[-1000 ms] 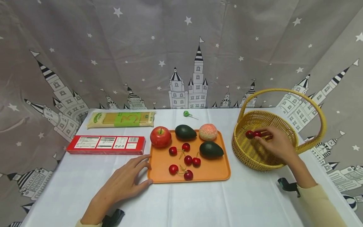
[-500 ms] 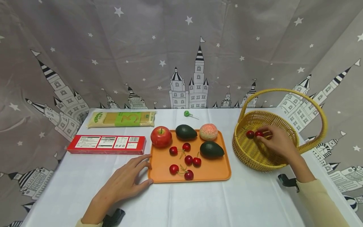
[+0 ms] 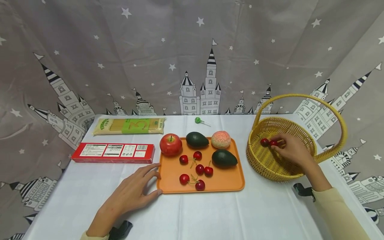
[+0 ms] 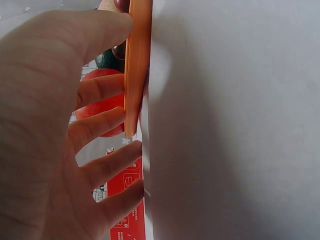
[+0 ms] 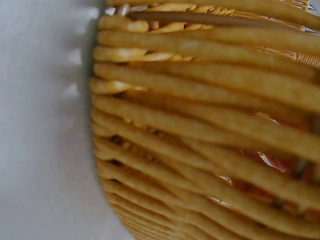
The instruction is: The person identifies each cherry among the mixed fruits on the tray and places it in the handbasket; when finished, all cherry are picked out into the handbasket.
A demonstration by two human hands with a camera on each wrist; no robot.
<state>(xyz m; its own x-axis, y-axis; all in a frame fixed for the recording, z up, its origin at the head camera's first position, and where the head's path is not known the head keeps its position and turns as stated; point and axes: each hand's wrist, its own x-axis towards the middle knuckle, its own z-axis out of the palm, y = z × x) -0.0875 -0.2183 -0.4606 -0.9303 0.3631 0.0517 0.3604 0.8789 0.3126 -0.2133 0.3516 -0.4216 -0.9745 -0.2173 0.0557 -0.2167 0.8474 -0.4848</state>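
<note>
My left hand rests at the left end of an orange tray, its thumb and fingertips touching the rim, fingers spread in the left wrist view. On the tray lie several stemmed cherries, a red apple, a peach and two dark green avocados. My right hand reaches into a yellow wicker basket and pinches a cherry between thumb and fingers. Another cherry sits just left of it. Basket weave hides the right hand in the right wrist view.
A red box and a bag of noodles lie left of the tray. Behind the tray is a green lollipop. The basket's tall handle arches over the right side. A grey printed curtain hangs at the back.
The right hand's fingers shift very slightly around the cherry inside the basket. The left hand stays at the tray's rim.
</note>
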